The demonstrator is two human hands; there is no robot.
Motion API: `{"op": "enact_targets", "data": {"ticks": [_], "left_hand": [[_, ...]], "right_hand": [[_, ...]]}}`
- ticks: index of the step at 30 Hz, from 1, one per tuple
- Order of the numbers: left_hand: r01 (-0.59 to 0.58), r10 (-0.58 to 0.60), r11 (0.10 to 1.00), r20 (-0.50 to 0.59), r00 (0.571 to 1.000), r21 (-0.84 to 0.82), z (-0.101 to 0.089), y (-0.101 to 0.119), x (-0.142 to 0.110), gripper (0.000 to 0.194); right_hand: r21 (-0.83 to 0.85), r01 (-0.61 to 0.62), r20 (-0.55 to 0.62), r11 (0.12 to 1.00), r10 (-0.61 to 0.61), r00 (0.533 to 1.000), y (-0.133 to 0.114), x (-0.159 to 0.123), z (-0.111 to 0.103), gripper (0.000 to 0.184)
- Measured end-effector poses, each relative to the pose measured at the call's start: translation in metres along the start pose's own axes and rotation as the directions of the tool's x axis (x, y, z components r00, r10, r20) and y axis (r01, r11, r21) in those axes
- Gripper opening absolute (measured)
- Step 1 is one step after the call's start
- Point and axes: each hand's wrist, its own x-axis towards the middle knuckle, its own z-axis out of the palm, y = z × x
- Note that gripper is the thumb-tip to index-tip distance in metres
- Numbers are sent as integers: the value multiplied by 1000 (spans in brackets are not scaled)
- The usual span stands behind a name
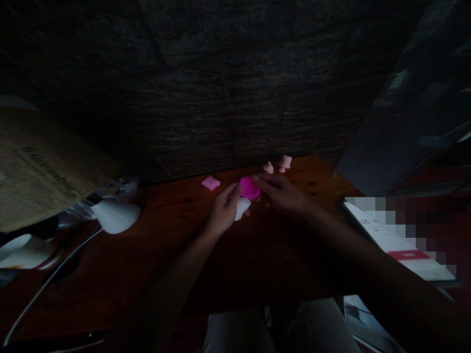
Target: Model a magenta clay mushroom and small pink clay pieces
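Both hands meet over the wooden table, around a bright pink rounded piece that looks soft, perhaps modelling clay. My left hand is closed, its thumb on the left edge of the pink piece. A white piece also sits in the left hand, below the pink one; its kind is unclear. My right hand pinches the right edge of the pink piece. Behind the hands, a flat pink square lies on the left. Two small pale pink shaped pieces, one lumpy and one blocky, stand on the right.
The dark wooden table backs onto a stone-patterned wall. To the left are a white cone-shaped object with a cable, a white cup-like container and a brown paper bag. A white printed sheet or box lies right.
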Motion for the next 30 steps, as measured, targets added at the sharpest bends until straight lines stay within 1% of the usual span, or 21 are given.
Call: {"op": "enact_targets", "data": {"ticks": [2, 4, 7, 13, 18, 24, 27, 30], "left_hand": [[-18, 18, 1000, -53, 998, 9, 1, 1, 0, 43], [-27, 28, 999, -81, 996, 19, 2, 2, 0, 43], [-32, 35, 999, -74, 997, 36, 2, 4, -1, 42], [-27, 29, 999, -56, 998, 26, 1, 3, -1, 43], [2, -1, 1000, -56, 998, 26, 0, 3, 0, 42], [-31, 34, 999, -77, 996, 39, 0, 4, 0, 42], [-29, 34, 998, -80, 996, 59, 0, 4, 0, 42], [-23, 28, 998, -90, 996, 51, -1, 3, 1, 44]], "right_hand": [[16, -18, 13, 1000, 17, 1000, -1, -1, 0, 39], [36, -5, 28, 999, 4, 1000, 0, -1, -1, 37], [66, 20, 32, 998, -22, 999, 3, 1, -2, 36], [75, 16, 4, 997, -16, 1000, 5, 1, -2, 36], [79, 41, 33, 996, -44, 998, 4, 1, -3, 32], [98, -1, 67, 995, -6, 998, 3, 0, -2, 40], [120, 7, 75, 993, -16, 997, 4, 0, 0, 40], [131, 26, 49, 991, -32, 998, 4, 0, 2, 40]]}}
